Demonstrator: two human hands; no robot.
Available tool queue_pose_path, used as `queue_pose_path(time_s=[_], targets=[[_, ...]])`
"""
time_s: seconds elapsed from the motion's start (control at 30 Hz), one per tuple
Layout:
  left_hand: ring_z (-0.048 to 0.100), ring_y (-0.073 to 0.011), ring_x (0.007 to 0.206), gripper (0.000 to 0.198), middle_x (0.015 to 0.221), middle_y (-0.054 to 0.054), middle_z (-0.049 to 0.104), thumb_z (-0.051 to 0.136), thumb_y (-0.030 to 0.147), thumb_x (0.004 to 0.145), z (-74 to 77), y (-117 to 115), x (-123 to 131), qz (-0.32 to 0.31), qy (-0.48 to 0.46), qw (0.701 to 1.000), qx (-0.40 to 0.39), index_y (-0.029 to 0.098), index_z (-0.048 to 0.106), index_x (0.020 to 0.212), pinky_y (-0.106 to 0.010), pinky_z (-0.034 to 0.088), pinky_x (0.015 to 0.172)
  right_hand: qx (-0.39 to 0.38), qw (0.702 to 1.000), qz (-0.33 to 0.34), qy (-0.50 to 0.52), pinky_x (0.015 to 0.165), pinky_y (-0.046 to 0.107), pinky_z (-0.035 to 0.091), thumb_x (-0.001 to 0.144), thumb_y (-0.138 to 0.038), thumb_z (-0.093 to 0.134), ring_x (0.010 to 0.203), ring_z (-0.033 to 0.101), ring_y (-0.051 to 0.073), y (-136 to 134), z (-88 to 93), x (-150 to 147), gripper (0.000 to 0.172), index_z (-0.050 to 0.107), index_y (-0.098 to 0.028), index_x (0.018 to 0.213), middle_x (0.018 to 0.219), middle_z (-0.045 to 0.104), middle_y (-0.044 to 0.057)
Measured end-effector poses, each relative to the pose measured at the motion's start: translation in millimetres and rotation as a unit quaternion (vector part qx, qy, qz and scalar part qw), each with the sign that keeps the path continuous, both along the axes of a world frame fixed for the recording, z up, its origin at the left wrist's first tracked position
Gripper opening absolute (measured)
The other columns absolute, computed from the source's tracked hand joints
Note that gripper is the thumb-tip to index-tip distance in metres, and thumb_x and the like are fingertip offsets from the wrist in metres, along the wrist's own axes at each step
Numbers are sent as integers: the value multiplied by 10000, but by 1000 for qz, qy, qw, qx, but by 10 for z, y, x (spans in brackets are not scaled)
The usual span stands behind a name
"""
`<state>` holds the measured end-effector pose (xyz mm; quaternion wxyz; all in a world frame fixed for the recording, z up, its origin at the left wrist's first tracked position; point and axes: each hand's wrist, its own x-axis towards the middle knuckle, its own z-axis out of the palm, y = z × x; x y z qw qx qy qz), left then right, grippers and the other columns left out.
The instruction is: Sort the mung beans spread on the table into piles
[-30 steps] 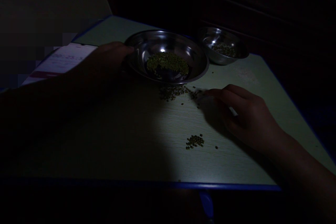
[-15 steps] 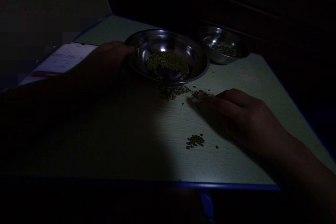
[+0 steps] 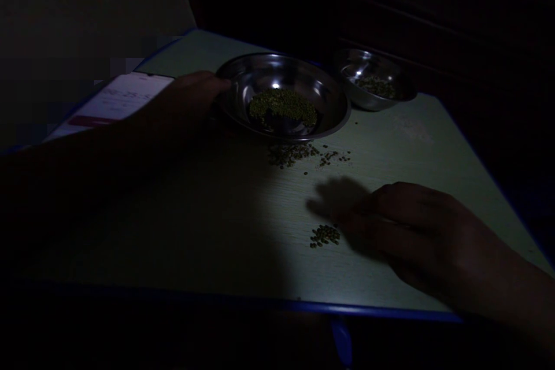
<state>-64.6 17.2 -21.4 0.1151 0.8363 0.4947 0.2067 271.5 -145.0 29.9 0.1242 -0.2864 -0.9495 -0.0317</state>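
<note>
The scene is very dark. My left hand (image 3: pixel 186 98) rests against the left rim of a large steel bowl (image 3: pixel 329 105) that holds green beans (image 3: pixel 282 107). My right hand (image 3: pixel 416 231) lies low on the table with its fingers stretched toward a small pile of beans (image 3: pixel 324 235) near the front edge; the fingertips are smeared and dim. A looser scatter of beans (image 3: pixel 299 154) lies just in front of the large bowl.
A smaller steel bowl (image 3: pixel 392 101) with a few beans stands at the back right. A phone with a lit screen (image 3: pixel 117 104) lies at the left. The pale table (image 3: pixel 217 214) has a blue front edge (image 3: pixel 303 305).
My right hand has drawn back from the scatter by the large bowl toward me, down to the small pile near the front. My left hand stays on the bowl's rim.
</note>
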Motion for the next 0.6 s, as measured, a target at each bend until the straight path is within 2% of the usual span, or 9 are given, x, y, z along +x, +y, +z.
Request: queue_pose_path(time_s=[0.1, 0.17, 0.3, 0.43, 0.6], targets=[[664, -367, 1185, 573, 1114, -77, 619, 452, 672, 806, -32, 39, -26, 4, 19, 1000, 8, 208, 640, 1084, -588, 532, 1114, -26, 999, 3, 23, 650, 316, 597, 1088, -52, 429, 711, 745, 189, 3, 25, 12, 353, 775, -119, 1109, 860, 810, 80], [680, -359, 1145, 621, 1064, -63, 620, 435, 723, 793, -49, 65, -42, -1, 31, 999, 18, 209, 653, 1066, -611, 543, 1106, -39, 998, -17, 40, 660, 322, 598, 1064, -47, 468, 734, 751, 198, 16, 19, 48, 319, 763, -106, 1170, 872, 811, 82], [698, -358, 1129, 704, 1090, -58, 618, 446, 764, 768, -56, 76, -66, 3, 30, 999, 28, 203, 663, 1133, -640, 549, 1100, -29, 986, -139, 88, 663, 327, 595, 1017, -71, 568, 802, 775, 223, 99, -58, 171, 396, 706, -101, 1387, 970, 827, 100], [695, -361, 1158, 716, 1114, -54, 606, 405, 741, 804, -55, 77, -91, 9, 40, 999, 21, 198, 655, 1197, -632, 554, 1087, 0, 960, -237, 149, 703, 351, 604, 1032, -148, 569, 886, 796, 252, 264, -166, 285, 298, 781, -157, 1242, 1084, 833, 122], [690, -355, 1156, 646, 1071, -33, 569, 412, 718, 830, -114, 146, -172, 7, 54, 998, 40, 198, 636, 1142, -628, 547, 1081, -5, 941, -317, 123, 713, 398, 592, 986, -139, 569, 874, 815, 304, 431, -243, 301, 331, 786, -169, 1235, 1097, 853, 154]])
